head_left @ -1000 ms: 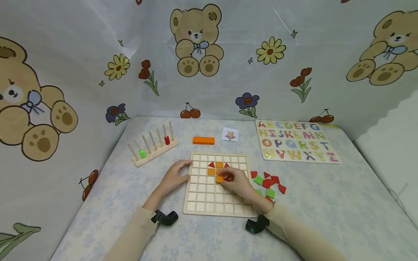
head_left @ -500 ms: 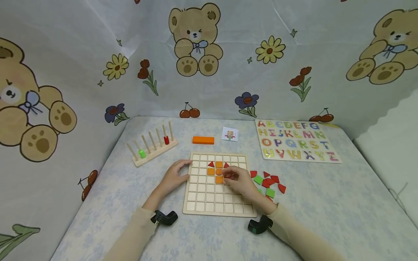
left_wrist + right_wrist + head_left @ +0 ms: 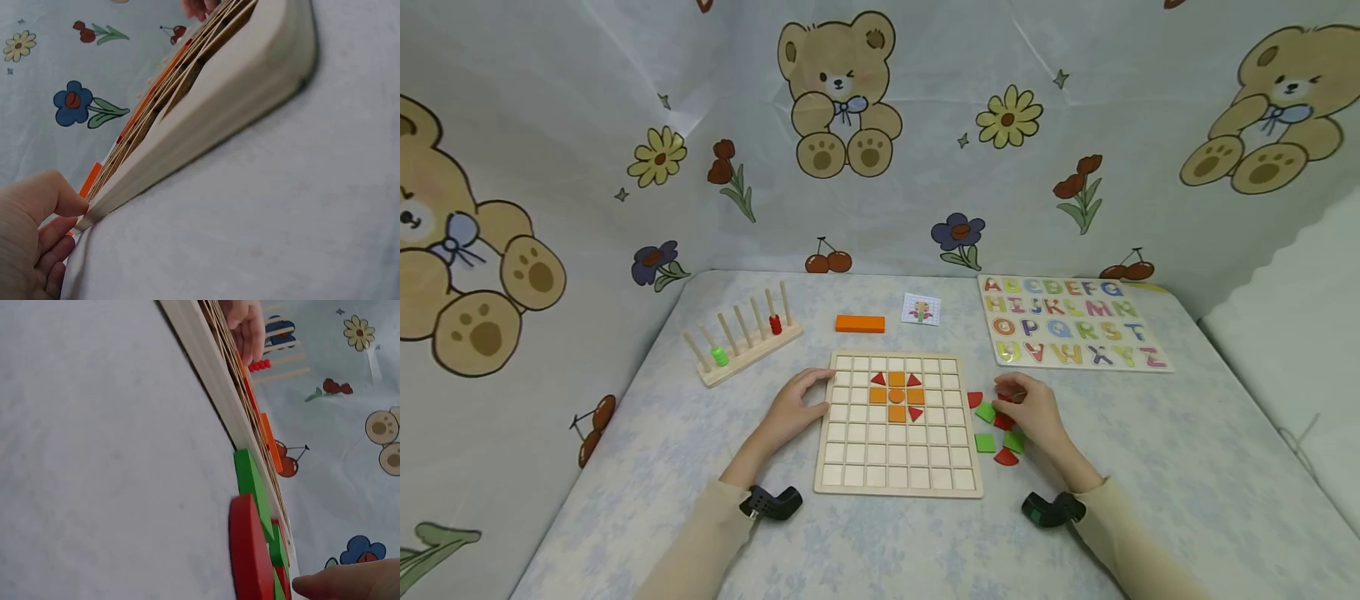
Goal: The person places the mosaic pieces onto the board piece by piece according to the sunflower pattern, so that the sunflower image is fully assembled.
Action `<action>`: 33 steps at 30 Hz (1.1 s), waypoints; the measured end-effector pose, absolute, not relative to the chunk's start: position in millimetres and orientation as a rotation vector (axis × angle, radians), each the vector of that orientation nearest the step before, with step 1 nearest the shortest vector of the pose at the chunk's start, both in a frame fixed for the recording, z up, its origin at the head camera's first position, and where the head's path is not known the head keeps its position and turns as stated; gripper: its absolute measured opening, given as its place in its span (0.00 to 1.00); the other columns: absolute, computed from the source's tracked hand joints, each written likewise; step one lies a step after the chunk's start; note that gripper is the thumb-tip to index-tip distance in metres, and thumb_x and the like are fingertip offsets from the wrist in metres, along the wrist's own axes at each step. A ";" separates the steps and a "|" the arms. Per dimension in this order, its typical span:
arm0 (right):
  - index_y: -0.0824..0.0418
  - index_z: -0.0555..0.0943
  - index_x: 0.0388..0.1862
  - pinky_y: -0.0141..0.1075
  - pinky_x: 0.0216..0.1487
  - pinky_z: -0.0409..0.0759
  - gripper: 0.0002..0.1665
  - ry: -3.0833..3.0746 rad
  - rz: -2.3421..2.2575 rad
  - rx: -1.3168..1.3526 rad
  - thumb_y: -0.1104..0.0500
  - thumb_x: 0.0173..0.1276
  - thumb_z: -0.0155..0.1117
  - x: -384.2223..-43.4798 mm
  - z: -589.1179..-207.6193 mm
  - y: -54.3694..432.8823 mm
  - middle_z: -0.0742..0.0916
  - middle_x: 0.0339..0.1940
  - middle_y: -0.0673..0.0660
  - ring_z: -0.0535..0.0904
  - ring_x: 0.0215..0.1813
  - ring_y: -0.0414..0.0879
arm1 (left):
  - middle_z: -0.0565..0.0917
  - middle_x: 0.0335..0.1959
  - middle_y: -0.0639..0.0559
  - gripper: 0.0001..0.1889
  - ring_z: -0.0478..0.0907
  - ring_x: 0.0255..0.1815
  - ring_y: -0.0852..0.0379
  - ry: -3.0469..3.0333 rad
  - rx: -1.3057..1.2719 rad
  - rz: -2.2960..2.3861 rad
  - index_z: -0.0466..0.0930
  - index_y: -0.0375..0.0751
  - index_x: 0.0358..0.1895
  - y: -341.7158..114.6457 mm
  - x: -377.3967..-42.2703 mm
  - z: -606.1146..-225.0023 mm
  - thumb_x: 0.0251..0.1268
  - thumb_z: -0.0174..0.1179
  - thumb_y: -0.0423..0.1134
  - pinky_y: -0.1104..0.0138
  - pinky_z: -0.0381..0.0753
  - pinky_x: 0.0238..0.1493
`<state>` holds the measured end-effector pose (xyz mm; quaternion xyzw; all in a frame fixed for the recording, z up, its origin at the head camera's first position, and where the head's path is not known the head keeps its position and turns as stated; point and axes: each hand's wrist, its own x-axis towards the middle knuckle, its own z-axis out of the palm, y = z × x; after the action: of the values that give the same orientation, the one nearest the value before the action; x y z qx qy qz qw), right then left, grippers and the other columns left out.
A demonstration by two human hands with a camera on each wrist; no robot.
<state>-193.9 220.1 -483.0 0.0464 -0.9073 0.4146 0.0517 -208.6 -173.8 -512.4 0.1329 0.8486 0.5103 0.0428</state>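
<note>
A wooden grid board lies mid-table. In its cells are an orange circle, several orange squares round it, and red triangles at three corners. My left hand rests at the board's left edge, fingertips and thumb touching the rim. Right of the board, my right hand reaches over loose pieces, thumb and index finger apart, covering part of the pile. Several show there: a green square, a red quarter-circle and a red fan-shaped piece. In the right wrist view the thumb extends beside them.
Behind the board stand a wooden peg rack with green and red beads, an orange block and a small pattern card. An alphabet puzzle board lies at the back right. A bear-print cloth hangs behind the table.
My right hand has left the board and moved right to the loose pieces, uncovering a red triangle and an orange square on the grid. My left hand stays at the board's edge.
</note>
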 end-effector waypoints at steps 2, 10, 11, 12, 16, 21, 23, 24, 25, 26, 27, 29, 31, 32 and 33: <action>0.73 0.81 0.50 0.25 0.38 0.78 0.18 -2.785 1.230 0.126 0.70 0.60 0.69 -195.0 -484.5 225.9 0.87 0.43 0.69 0.83 0.43 0.57 | 0.73 0.69 0.46 0.26 0.61 0.76 0.45 2.592 0.409 1.568 0.74 0.44 0.67 -174.1 -208.6 -512.5 0.65 0.62 0.32 0.45 0.58 0.76; 0.73 0.81 0.49 0.25 0.36 0.76 0.18 -2.792 1.188 0.101 0.68 0.59 0.71 -195.9 -487.8 230.3 0.87 0.41 0.67 0.81 0.39 0.52 | 0.73 0.69 0.46 0.26 0.61 0.77 0.45 2.582 0.399 1.584 0.74 0.43 0.67 -173.8 -207.8 -512.3 0.65 0.61 0.31 0.46 0.57 0.77; 0.72 0.81 0.49 0.25 0.36 0.76 0.18 -2.791 1.179 0.086 0.68 0.59 0.72 -195.2 -487.9 230.4 0.87 0.41 0.67 0.81 0.39 0.52 | 0.73 0.70 0.46 0.26 0.61 0.77 0.45 2.581 0.400 1.585 0.74 0.44 0.67 -173.8 -207.8 -512.4 0.65 0.61 0.31 0.46 0.57 0.77; 0.72 0.82 0.49 0.25 0.36 0.75 0.19 -2.790 1.173 0.070 0.67 0.59 0.72 -194.5 -488.1 230.3 0.87 0.41 0.67 0.80 0.39 0.51 | 0.73 0.70 0.46 0.26 0.61 0.77 0.45 2.579 0.403 1.587 0.74 0.44 0.68 -173.8 -207.8 -512.6 0.65 0.61 0.31 0.46 0.57 0.77; 0.72 0.82 0.48 0.24 0.35 0.74 0.19 -2.776 1.172 0.032 0.66 0.59 0.73 -193.4 -489.2 229.9 0.87 0.41 0.67 0.79 0.38 0.48 | 0.73 0.70 0.47 0.27 0.61 0.76 0.46 2.582 0.405 1.583 0.73 0.45 0.68 -173.6 -208.1 -512.7 0.65 0.62 0.31 0.46 0.57 0.77; 0.71 0.82 0.49 0.22 0.35 0.75 0.19 -2.758 1.214 0.019 0.66 0.60 0.72 -194.7 -490.0 229.1 0.87 0.40 0.66 0.78 0.36 0.43 | 0.73 0.70 0.47 0.27 0.62 0.76 0.46 2.596 0.410 1.572 0.74 0.45 0.68 -173.4 -209.3 -512.6 0.64 0.62 0.31 0.46 0.58 0.77; 0.71 0.82 0.49 0.21 0.36 0.76 0.19 -2.747 1.240 0.021 0.66 0.60 0.72 -195.2 -488.3 226.2 0.87 0.40 0.66 0.79 0.37 0.44 | 0.73 0.70 0.47 0.27 0.62 0.76 0.46 2.602 0.412 1.566 0.74 0.45 0.68 -173.8 -209.7 -512.8 0.64 0.62 0.31 0.46 0.58 0.76; 0.71 0.82 0.50 0.21 0.36 0.76 0.19 -2.739 1.255 0.029 0.66 0.60 0.72 -195.3 -486.7 223.2 0.87 0.41 0.66 0.80 0.38 0.45 | 0.73 0.70 0.47 0.27 0.62 0.76 0.46 2.605 0.410 1.565 0.74 0.45 0.67 -174.1 -209.8 -513.0 0.64 0.62 0.31 0.46 0.58 0.76; 0.72 0.81 0.50 0.21 0.37 0.77 0.19 -2.731 1.273 0.047 0.67 0.60 0.72 -195.3 -484.8 219.4 0.87 0.41 0.66 0.81 0.39 0.47 | 0.73 0.70 0.47 0.27 0.62 0.76 0.45 2.608 0.412 1.565 0.74 0.45 0.67 -174.6 -209.9 -513.4 0.64 0.62 0.31 0.46 0.58 0.76; 0.72 0.81 0.51 0.21 0.38 0.77 0.20 -2.721 1.292 0.069 0.67 0.60 0.72 -195.5 -482.5 214.1 0.87 0.41 0.67 0.82 0.40 0.49 | 0.73 0.70 0.47 0.27 0.62 0.76 0.45 2.611 0.410 1.565 0.74 0.45 0.67 -174.9 -209.9 -513.6 0.64 0.62 0.31 0.46 0.58 0.76; 0.72 0.81 0.51 0.22 0.39 0.78 0.20 -2.714 1.309 0.095 0.68 0.59 0.72 -195.4 -479.9 207.5 0.87 0.41 0.67 0.82 0.41 0.51 | 0.73 0.70 0.46 0.27 0.62 0.76 0.45 2.613 0.409 1.565 0.74 0.45 0.67 -175.2 -209.9 -513.7 0.64 0.62 0.31 0.46 0.58 0.76; 0.72 0.82 0.51 0.26 0.42 0.80 0.21 -2.697 1.352 0.164 0.68 0.58 0.73 -194.6 -474.0 190.7 0.87 0.41 0.66 0.82 0.43 0.54 | 0.73 0.70 0.46 0.27 0.62 0.76 0.45 2.616 0.408 1.563 0.74 0.45 0.67 -175.6 -210.0 -513.8 0.63 0.62 0.31 0.45 0.58 0.76; 0.72 0.82 0.50 0.32 0.44 0.81 0.21 -2.687 1.403 0.249 0.69 0.57 0.74 -193.5 -468.2 170.9 0.87 0.40 0.65 0.82 0.43 0.55 | 0.73 0.70 0.46 0.27 0.62 0.76 0.45 2.610 0.410 1.562 0.74 0.45 0.67 -175.5 -209.9 -513.4 0.63 0.62 0.31 0.45 0.58 0.76; 0.72 0.82 0.50 0.35 0.46 0.82 0.21 -2.682 1.429 0.293 0.69 0.57 0.74 -193.1 -465.5 160.1 0.87 0.40 0.65 0.82 0.42 0.56 | 0.73 0.70 0.47 0.27 0.62 0.76 0.45 2.607 0.409 1.558 0.74 0.45 0.68 -175.2 -210.0 -512.9 0.64 0.62 0.31 0.46 0.58 0.76; 0.71 0.82 0.50 0.37 0.46 0.82 0.21 -2.681 1.458 0.342 0.69 0.56 0.74 -192.5 -463.2 149.6 0.87 0.40 0.65 0.82 0.42 0.55 | 0.72 0.70 0.47 0.27 0.62 0.76 0.45 2.602 0.410 1.558 0.74 0.45 0.68 -174.9 -210.0 -512.5 0.64 0.62 0.32 0.45 0.58 0.76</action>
<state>-192.5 149.6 -463.2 0.1112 -0.8725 0.4744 0.0356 -210.0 -174.9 -512.5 0.1338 0.8495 0.5087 0.0407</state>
